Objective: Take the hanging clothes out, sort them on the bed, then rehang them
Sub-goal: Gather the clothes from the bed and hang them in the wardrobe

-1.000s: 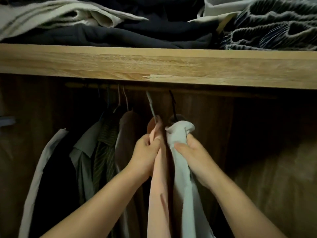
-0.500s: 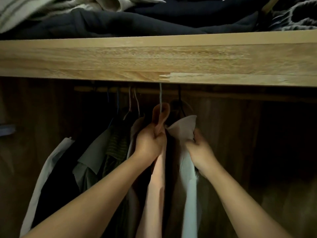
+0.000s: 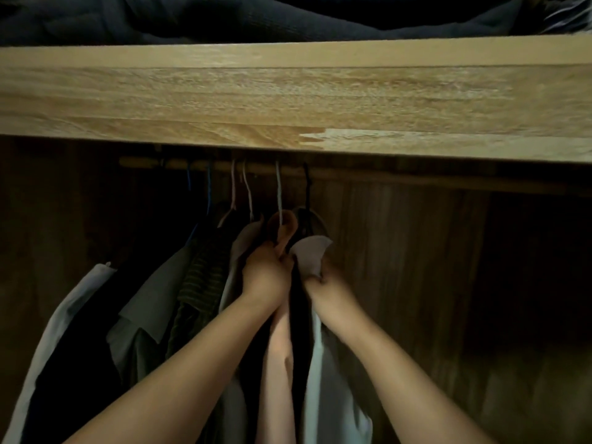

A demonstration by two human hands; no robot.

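Left grip [image 3: 267,273] curled round neck of peach garment [image 3: 278,341]; right grip [image 3: 323,283] pinching collar of white shirt [image 3: 323,363]. Both garments pale, plain, hanging below wooden rod [image 3: 416,182], long axis vertical, collars up toward rod, hems out of view below. Peach one just left of white; other hung clothes [image 3: 153,302] further left along rod. Light wood shelf [image 3: 288,97] above rod.
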